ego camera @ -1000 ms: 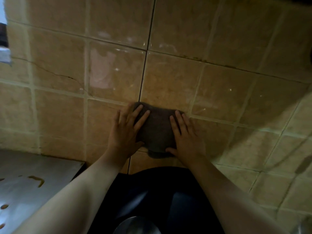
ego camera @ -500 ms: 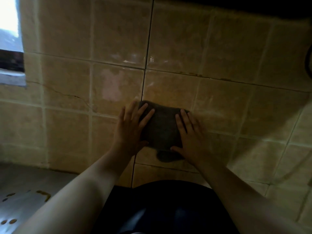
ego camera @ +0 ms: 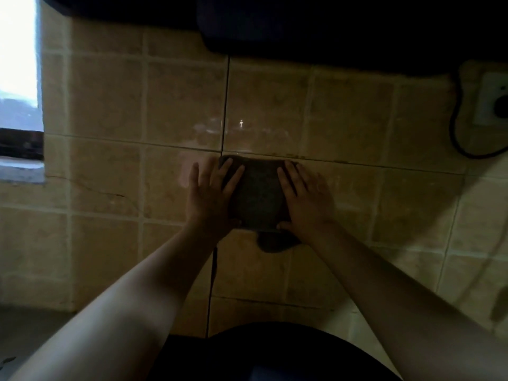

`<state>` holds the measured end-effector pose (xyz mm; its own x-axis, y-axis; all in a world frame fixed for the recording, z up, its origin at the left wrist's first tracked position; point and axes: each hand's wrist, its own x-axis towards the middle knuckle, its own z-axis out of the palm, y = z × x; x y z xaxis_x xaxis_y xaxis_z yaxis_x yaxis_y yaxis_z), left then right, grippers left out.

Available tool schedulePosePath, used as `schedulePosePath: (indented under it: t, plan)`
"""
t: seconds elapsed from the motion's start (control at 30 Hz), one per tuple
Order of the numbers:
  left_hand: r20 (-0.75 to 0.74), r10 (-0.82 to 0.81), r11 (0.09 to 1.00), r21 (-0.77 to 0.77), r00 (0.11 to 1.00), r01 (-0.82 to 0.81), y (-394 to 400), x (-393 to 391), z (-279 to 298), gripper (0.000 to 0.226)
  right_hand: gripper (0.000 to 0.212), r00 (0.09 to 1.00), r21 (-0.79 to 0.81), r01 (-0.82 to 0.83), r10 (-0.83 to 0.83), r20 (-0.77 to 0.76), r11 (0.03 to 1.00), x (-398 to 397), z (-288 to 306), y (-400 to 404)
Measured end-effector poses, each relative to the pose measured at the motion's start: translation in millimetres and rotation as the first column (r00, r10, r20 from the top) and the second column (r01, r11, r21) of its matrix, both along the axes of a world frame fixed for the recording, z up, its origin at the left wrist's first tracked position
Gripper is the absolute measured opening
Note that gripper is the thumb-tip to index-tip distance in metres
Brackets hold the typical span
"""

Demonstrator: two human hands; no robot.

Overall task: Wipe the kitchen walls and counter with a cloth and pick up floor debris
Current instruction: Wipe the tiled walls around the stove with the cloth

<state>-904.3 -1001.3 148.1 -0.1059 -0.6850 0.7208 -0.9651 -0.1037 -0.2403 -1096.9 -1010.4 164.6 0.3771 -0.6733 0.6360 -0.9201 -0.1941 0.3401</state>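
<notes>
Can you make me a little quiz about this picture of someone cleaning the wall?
1. True or false: both hands press the cloth flat on the tiled wall.
2. What is on the wall at the far right? A) a clock B) a socket with a cord C) a towel hook
3. Fill in: the bright window is at the picture's far ____ edge.

Key:
1. True: the left hand and right hand lie with straight fingers on the cloth.
2. B, the socket.
3. Left, where the window shows.
</notes>
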Motion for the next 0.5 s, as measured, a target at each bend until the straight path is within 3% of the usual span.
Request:
schedulePosePath:
  t: [0.5]
  plan:
    - [0.054, 0.101, 0.995, -0.01, 0.993, -0.1, -7.4, 0.4, 76.1, 0.111, 0.118, 0.999, -0.078, 0.037, -0.039, -0.024, 0.996, 1.4, 73.5, -1.7]
